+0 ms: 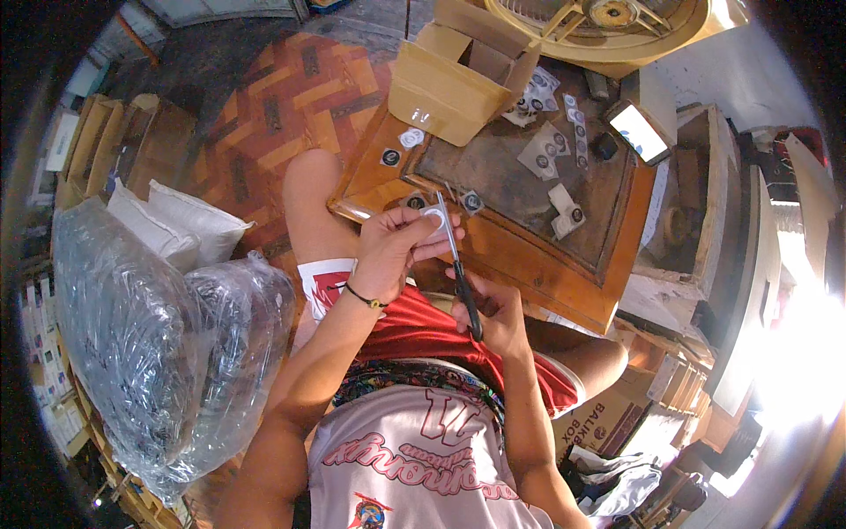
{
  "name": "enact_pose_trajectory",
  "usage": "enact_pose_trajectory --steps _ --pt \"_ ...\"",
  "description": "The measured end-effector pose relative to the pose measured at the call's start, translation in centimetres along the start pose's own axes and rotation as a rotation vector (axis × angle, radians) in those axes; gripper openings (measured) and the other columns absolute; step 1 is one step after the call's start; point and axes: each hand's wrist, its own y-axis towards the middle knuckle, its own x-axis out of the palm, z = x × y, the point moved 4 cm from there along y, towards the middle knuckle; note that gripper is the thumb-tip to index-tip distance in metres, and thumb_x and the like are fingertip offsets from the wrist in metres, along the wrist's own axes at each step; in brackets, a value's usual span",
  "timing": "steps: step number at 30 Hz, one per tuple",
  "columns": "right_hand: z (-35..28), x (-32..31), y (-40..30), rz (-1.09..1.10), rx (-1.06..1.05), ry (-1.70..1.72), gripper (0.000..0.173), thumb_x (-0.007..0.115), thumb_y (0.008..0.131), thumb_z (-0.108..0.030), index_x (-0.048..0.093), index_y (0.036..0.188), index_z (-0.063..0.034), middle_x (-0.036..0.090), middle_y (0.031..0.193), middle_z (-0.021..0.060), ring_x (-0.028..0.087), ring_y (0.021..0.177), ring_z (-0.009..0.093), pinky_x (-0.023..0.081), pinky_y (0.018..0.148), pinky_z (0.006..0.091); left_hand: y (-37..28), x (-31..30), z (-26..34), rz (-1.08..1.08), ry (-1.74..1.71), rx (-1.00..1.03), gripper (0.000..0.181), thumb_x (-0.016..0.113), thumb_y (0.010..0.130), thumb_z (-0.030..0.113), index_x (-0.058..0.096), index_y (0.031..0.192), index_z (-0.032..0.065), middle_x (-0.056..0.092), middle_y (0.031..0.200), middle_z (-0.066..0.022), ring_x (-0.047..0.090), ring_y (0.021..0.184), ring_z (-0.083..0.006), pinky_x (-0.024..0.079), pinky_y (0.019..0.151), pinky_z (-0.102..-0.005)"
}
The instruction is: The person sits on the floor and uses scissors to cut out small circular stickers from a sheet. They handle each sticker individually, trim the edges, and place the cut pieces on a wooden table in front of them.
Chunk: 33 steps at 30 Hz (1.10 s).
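Note:
My left hand (396, 248) pinches a small sticker piece (435, 217) with a pale ring on it, held between thumb and fingers above the table's near edge. My right hand (496, 311) grips a pair of scissors (461, 278) by the black handles. The scissors' blades point away from me and lie along the right side of the sticker piece; whether they are cutting it I cannot tell. Just beyond my hands, a cut sticker with a dark round print (472, 202) rests on the wooden table (529, 261), and another dark round sticker (415, 202) lies partly behind my left hand.
An open cardboard box (429, 92) stands on the table's far left. Sticker strips (545, 152) are scattered across the top. A lit phone (638, 134) leans at the right. Behind is a large fan (611, 13); plastic-wrapped bundles (132, 330) fill the floor at left.

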Motion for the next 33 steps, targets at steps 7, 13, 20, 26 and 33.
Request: enact_pose_trajectory --steps 7,13,20,26,33 --pt "0.4 -0.1 0.0 0.012 0.014 -0.002 0.056 0.075 0.084 -0.015 0.058 0.133 0.0047 0.061 0.072 0.0004 0.056 0.058 0.008 0.046 0.054 0.0228 0.2 -0.3 -0.5 -0.022 -0.008 0.021 0.013 0.06 0.095 0.006 0.064 0.1 -0.005 0.07 0.109 -0.0231 0.071 0.1 -0.0332 0.061 0.085 -0.0404" --pt "-0.1 0.2 0.2 0.006 -0.008 0.0 0.054 0.074 0.083 -0.012 0.059 0.133 0.0037 0.061 0.072 -0.0003 0.056 0.058 0.007 0.045 0.054 0.0222 0.3 -0.2 -0.4 0.009 0.013 0.009 0.009 0.061 0.094 0.006 0.064 0.096 -0.0032 0.07 0.108 -0.0237 0.072 0.099 -0.0332 0.061 0.084 -0.0396" --pt "-0.6 0.4 0.2 0.02 -0.03 -0.015 0.053 0.073 0.085 -0.014 0.06 0.133 0.0021 0.061 0.071 -0.001 0.056 0.057 0.007 0.044 0.052 0.022 0.4 -0.3 -0.5 -0.028 -0.028 0.018 0.008 0.064 0.094 0.006 0.066 0.095 -0.0018 0.071 0.107 -0.0217 0.072 0.097 -0.0307 0.061 0.083 -0.0375" --pt "0.4 0.0 0.1 0.019 0.003 -0.028 0.055 0.076 0.085 -0.019 0.06 0.133 0.002 0.061 0.07 -0.0012 0.056 0.057 0.007 0.044 0.052 0.022 0.6 -0.5 -0.6 -0.026 -0.019 0.016 0.008 0.064 0.094 0.006 0.065 0.094 -0.002 0.071 0.107 -0.0219 0.072 0.097 -0.0313 0.061 0.084 -0.0384" --pt "0.9 0.0 0.3 0.026 -0.058 -0.064 0.056 0.079 0.084 -0.024 0.061 0.13 0.0019 0.06 0.069 -0.0019 0.055 0.056 0.006 0.043 0.052 0.0219 0.5 -0.7 -0.7 -0.012 -0.006 0.018 0.008 0.062 0.094 0.006 0.065 0.096 -0.0018 0.07 0.109 -0.0236 0.072 0.099 -0.0337 0.061 0.086 -0.0412"
